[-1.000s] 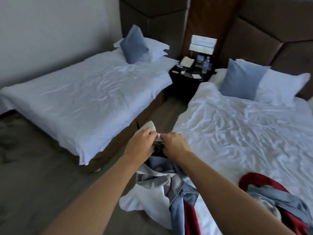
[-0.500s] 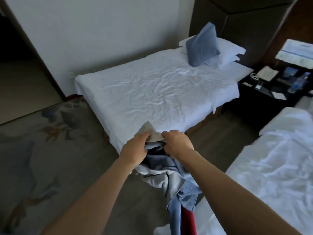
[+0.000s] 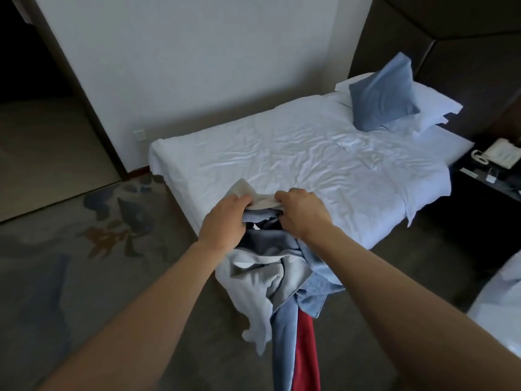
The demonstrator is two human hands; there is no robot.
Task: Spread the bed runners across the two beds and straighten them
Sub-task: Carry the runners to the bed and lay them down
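Both hands are up in front of the single bed with the wrinkled white sheet (image 3: pixel 296 153), holding one bunched-up bed runner, a blue and grey fabric strip with a red part hanging down (image 3: pixel 282 277). Left hand (image 3: pixel 222 221) has its grip closed on the pale top edge of the cloth, fingers curled right around it. Right hand (image 3: pixel 303 211) is doing the same just beside it, grip closed on the same edge, knuckles up. So the hands are close together with a short bit of light fabric stretched between them.

The rest of the runner just dangles in a crumpled bundle below the hands, over the dark patterned carpet (image 3: pixel 84 235), near the foot corner of the bed. It's not on the mattress at all yet.

On the bed's far end there's a square blue cushion (image 3: pixel 383 94) leaning against a white pillow (image 3: pixel 434 105) by the dark padded headboard (image 3: pixel 451 52). A black nightstand (image 3: pixel 485 198) sits at the right with a white phone (image 3: pixel 499 153) on it. The white edge of a second bed (image 3: pixel 501 300) pokes in at the far right.
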